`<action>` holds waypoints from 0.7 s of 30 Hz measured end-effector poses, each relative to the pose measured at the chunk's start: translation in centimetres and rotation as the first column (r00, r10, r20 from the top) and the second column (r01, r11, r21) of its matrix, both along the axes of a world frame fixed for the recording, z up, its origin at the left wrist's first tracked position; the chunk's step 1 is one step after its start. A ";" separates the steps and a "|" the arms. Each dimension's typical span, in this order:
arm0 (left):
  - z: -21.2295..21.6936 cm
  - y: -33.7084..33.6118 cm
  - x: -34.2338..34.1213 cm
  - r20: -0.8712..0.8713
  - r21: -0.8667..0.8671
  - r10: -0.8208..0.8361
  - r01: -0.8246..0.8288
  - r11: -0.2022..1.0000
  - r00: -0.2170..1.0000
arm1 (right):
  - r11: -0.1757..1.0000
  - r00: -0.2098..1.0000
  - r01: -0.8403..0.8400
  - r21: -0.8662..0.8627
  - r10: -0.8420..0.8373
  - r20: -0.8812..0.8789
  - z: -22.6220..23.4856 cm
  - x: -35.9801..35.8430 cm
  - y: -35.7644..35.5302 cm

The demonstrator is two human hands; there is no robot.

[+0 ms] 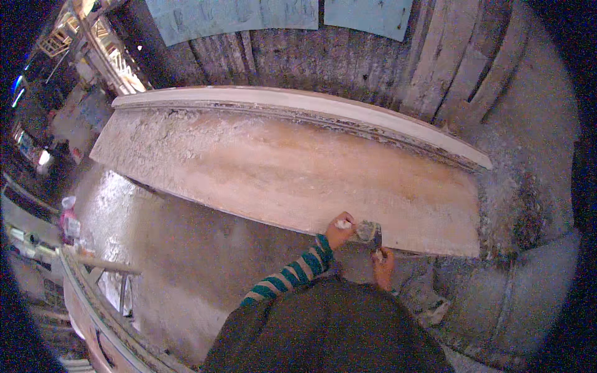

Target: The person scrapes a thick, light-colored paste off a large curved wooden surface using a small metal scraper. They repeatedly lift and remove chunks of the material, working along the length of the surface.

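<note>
While my right hand (383, 266) clamps its fingers on a tool (375, 234) at the board (280, 180), lower centre, I cannot tell whether my left hand (339, 230), fingers curled, grips anything.

1. The place looks like a rough workshop, probably for woodwork.
2. A long, dust-coated board (298, 180) with a raised edge lies across it.
3. Pale debris (510, 186) is heaped beyond the board's right end.
4. Behind stand a grimy ribbed wall (305, 59) and tall planks (443, 62).
5. Slatted wooden pieces (60, 35) show at upper left.
</note>
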State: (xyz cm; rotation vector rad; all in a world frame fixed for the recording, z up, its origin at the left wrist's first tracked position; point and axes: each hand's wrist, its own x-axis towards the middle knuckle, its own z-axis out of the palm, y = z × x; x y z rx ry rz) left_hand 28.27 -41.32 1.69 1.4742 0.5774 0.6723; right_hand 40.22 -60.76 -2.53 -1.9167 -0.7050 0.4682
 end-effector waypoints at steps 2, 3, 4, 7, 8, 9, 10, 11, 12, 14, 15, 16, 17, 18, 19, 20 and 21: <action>-6.9 2.8 -1.3 0.065 -0.259 -0.042 0.057 0.964 0.997 | 0.992 0.975 -0.129 -0.016 0.130 0.182 -1.2 2.5 -0.1; -8.4 4.0 -3.2 0.032 -0.471 0.067 -0.044 0.881 0.997 | 0.982 0.959 -0.182 -0.045 0.187 0.212 0.9 3.5 0.5; -8.9 5.8 -5.5 -0.012 -0.647 0.164 -0.132 0.751 0.986 | 0.972 0.939 -0.228 -0.066 0.237 0.251 3.1 4.6 1.3; -6.1 10.7 -15.1 -0.098 -0.120 0.355 -0.365 0.923 0.930 | 0.982 0.980 -0.185 -0.020 0.186 0.067 6.4 6.8 2.6; -5.1 12.6 -17.7 -0.060 -0.027 0.438 -0.440 0.898 0.897 | 0.983 0.982 -0.183 -0.001 0.183 0.037 6.7 7.5 3.0; -3.9 14.3 -20.9 -0.014 0.066 0.520 -0.518 0.853 0.854 | 0.975 0.975 -0.217 0.035 0.215 0.055 6.7 8.3 3.6; -2.9 16.0 -24.0 -0.065 0.186 0.654 -0.635 0.750 0.753 | 0.965 0.966 -0.251 0.079 0.245 0.076 6.7 8.9 4.4; -2.0 17.7 -26.6 -0.090 0.314 0.770 -0.715 0.624 0.632 | 0.954 0.956 -0.291 0.077 0.286 0.070 6.8 9.1 5.2; -1.9 19.1 -28.9 -0.115 0.458 0.820 -0.703 0.544 0.560 | 0.941 0.943 -0.331 0.072 0.327 0.065 7.2 9.3 5.9; -1.0 20.3 -29.5 -0.135 0.563 0.849 -0.665 0.490 0.511 | 0.923 0.919 -0.384 0.039 0.377 0.116 7.8 9.4 7.4; -0.6 20.7 -29.6 -0.138 0.553 0.835 -0.658 0.511 0.532 | 0.916 0.906 -0.401 0.026 0.393 0.156 8.0 9.2 8.2; 0.8 20.0 -23.9 -0.128 0.377 0.721 -0.639 0.670 0.681 | 0.927 0.906 -0.375 -0.014 0.369 0.207 7.8 9.3 8.3; 1.1 18.8 -20.6 -0.118 0.558 0.646 -0.487 0.671 0.754 | 0.942 0.916 -0.335 -0.013 0.329 0.229 8.0 8.9 8.6; 1.3 17.7 -17.0 -0.127 0.721 0.561 -0.313 0.619 0.818 | 0.956 0.925 -0.293 -0.002 0.285 0.250 8.0 8.5 9.1; 2.4 15.5 -11.8 -0.143 0.457 0.443 -0.338 0.823 0.885 | 0.971 0.933 -0.238 0.004 0.228 0.278 7.9 8.3 9.5; 0.0 13.4 -8.6 -0.100 0.161 0.419 -0.401 0.902 0.902 | 0.971 0.932 -0.233 0.043 0.211 0.295 8.0 8.0 10.1; 1.6 11.0 -3.9 -0.010 0.043 0.324 -0.323 0.945 0.946 | 0.977 0.934 -0.198 0.074 0.165 0.318 7.8 8.0 10.6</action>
